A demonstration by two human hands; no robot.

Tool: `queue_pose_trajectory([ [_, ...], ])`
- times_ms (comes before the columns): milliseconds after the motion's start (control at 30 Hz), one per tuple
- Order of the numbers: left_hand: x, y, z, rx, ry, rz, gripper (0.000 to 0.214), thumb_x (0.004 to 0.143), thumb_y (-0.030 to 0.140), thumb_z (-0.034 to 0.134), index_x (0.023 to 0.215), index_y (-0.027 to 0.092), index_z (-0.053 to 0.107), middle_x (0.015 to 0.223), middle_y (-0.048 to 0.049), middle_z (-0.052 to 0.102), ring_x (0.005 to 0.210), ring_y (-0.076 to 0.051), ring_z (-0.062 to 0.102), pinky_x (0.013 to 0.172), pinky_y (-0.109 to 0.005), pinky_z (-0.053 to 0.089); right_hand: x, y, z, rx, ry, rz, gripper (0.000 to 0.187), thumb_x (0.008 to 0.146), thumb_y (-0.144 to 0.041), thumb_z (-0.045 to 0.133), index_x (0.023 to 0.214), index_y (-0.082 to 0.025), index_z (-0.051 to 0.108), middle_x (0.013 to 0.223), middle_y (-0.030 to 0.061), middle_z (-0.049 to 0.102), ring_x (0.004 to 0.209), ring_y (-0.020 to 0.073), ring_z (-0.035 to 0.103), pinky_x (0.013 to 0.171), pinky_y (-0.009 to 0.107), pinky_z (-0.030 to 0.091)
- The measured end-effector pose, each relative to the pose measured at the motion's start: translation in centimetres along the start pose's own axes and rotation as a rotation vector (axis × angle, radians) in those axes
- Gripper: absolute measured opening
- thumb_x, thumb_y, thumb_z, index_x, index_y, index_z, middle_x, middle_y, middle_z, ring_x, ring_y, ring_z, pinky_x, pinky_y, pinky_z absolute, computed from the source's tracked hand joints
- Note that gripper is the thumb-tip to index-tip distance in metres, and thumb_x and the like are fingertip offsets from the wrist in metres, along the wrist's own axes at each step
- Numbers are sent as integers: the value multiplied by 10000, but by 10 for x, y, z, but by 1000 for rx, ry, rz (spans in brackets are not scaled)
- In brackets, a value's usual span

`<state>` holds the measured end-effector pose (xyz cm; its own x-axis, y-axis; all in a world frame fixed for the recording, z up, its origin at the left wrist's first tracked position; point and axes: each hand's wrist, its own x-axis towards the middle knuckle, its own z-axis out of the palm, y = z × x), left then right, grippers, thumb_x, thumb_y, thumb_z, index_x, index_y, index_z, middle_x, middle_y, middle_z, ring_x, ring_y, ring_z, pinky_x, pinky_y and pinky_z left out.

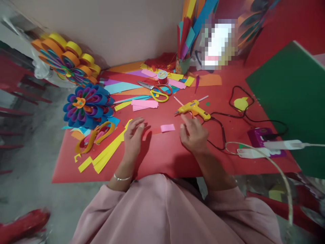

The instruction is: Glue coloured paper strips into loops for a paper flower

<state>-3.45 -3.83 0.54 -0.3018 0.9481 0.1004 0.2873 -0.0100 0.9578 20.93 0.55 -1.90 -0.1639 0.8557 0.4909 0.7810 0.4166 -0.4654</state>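
My left hand (134, 136) hovers over or rests by the end of the yellow paper strips (108, 154), fingers loosely bent and holding nothing that I can see. My right hand (195, 136) is just in front of the yellow glue gun (194, 109), with index finger and thumb apart and nothing visible between them. Between the hands lies a small folded pink paper piece (167, 128), apart from both. Farther back are a stack of pink paper strips (144, 104) and scissors (159, 92) with red and yellow handles.
Paper flowers, one blue and purple (87, 105), one orange and yellow (67, 57), stand at the left. A thread spool (162, 77) and a cup of strips (182, 65) are behind. A black cord (223, 130) runs to a purple power box (256, 135) near a green board (291, 101).
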Motion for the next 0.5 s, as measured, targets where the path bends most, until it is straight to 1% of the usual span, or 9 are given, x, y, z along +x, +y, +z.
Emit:
queue_pose_trajectory([
  [67, -8, 9, -25, -88, 130, -135, 248, 960, 447, 648, 1135, 299, 745, 1251, -51, 696, 1226, -240, 679, 989, -408, 609, -1, -2, 2, 47, -99, -129, 344, 1006, -278, 517, 1229, -233, 775, 1045, 95, 790, 917, 203, 728, 789, 297, 528],
  [100, -12, 14, -38, -117, 166, -177, 230, 921, 427, 699, 1089, 285, 766, 1219, -48, 716, 1247, -243, 670, 1030, -401, 590, -2, -3, 3, 65, -133, -178, 325, 994, -258, 529, 1185, -239, 791, 1077, 81, 801, 952, 198, 735, 805, 291, 531],
  [167, -17, 22, -61, -189, 214, -257, 243, 864, 403, 750, 1063, 265, 777, 1208, -46, 730, 1254, -246, 666, 1062, -387, 569, -3, -6, 6, 82, -170, -236, 320, 977, -230, 544, 1171, -232, 798, 1156, 66, 807, 1018, 199, 743, 857, 296, 543],
  [267, -20, 27, -86, -330, 268, -426, 272, 799, 375, 779, 1026, 227, 753, 1187, -59, 735, 1212, -246, 682, 1001, -364, 591, -4, -7, 9, 71, -178, -264, 324, 967, -219, 552, 1178, -206, 798, 1210, 61, 804, 1012, 206, 761, 874, 313, 561],
  [333, -20, 26, -95, -434, 254, -580, 284, 786, 366, 761, 1019, 208, 727, 1142, -80, 740, 1149, -251, 704, 960, -392, 615, -5, -6, 11, 58, -174, -273, 318, 963, -216, 553, 1156, -194, 805, 1194, 58, 808, 989, 216, 773, 854, 323, 571],
  [400, -19, 25, -98, -535, 193, -716, 283, 797, 357, 718, 1029, 196, 700, 1111, -111, 745, 1116, -270, 719, 951, -451, 630, -6, -4, 14, 53, -176, -274, 310, 958, -213, 556, 1132, -193, 812, 1175, 56, 813, 979, 226, 780, 847, 332, 576],
  [433, -19, 25, -98, -576, 161, -764, 277, 805, 348, 697, 1035, 194, 689, 1109, -127, 747, 1118, -282, 723, 953, -480, 633, -6, -3, 15, 55, -179, -271, 308, 955, -212, 560, 1129, -194, 814, 1174, 56, 812, 983, 229, 781, 853, 336, 578],
  [500, -17, 25, -97, -625, 121, -811, 256, 814, 321, 669, 1036, 193, 671, 1121, -147, 746, 1133, -298, 727, 953, -509, 637, -6, -2, 16, 61, -178, -263, 305, 954, -212, 566, 1132, -198, 813, 1175, 57, 811, 989, 229, 783, 864, 340, 581],
])
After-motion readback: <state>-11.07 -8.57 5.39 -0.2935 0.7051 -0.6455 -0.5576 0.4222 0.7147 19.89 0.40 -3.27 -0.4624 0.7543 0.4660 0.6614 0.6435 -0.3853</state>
